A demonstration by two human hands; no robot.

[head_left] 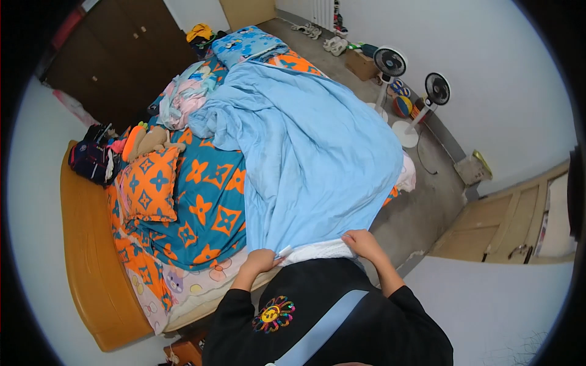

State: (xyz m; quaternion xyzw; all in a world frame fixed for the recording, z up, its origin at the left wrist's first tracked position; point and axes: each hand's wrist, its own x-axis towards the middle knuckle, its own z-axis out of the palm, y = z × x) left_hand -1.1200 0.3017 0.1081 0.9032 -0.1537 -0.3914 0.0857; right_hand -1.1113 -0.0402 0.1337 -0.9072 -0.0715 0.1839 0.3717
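Note:
A light blue duvet cover point(299, 146) lies spread and wrinkled over the bed, its near edge drawn up to my body. My left hand point(261, 261) is closed on the near left corner of this edge, where a small white strip shows by the fingers. Further right, my right hand point(362, 243) pinches the same edge. Between the two hands a band of white textured cloth point(317, 251) shows along the cover's edge, against my black top. Whether it lies inside the cover or under it, I cannot tell.
An orange and teal pillow point(149, 186) and a plush toy point(149, 143) lie near the wooden headboard point(91, 256). Crumpled clothes point(186, 97) and a folded blue quilt point(247, 46) sit on the far side. Two white fans point(389, 62) stand right of the bed, near a ball point(402, 106).

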